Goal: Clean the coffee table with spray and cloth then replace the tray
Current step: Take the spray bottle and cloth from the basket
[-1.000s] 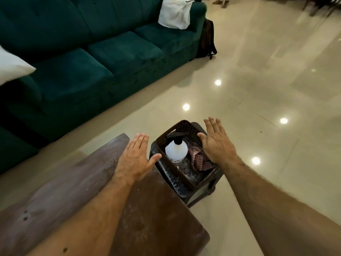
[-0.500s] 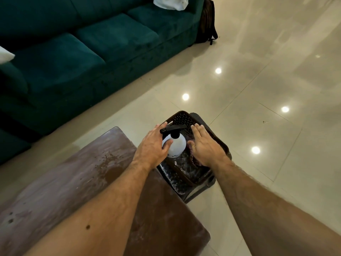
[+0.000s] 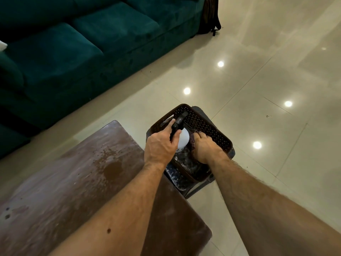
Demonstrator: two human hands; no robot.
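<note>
A brown perforated basket (image 3: 208,125) sits on a dark stool (image 3: 180,179) at the far end of the coffee table (image 3: 77,178). Inside it stands a white spray bottle (image 3: 183,139) with a black trigger head. My left hand (image 3: 160,146) is wrapped around the bottle's neck and trigger. My right hand (image 3: 204,147) reaches down into the basket beside the bottle, fingers curled on a checked reddish cloth (image 3: 192,139), which is mostly hidden under the hand. The table's dark wooden top is dusty, with a wet patch and splatter marks near its middle.
A dark green sofa (image 3: 83,45) runs along the left and back, close to the table. A dark bag (image 3: 210,17) leans at the sofa's far end. Glossy beige floor tiles (image 3: 267,80) spread to the right.
Both hands went from hovering open above the basket down into it. The left closed around the spray bottle, the right sank onto the cloth. My view tilted down and closer.
</note>
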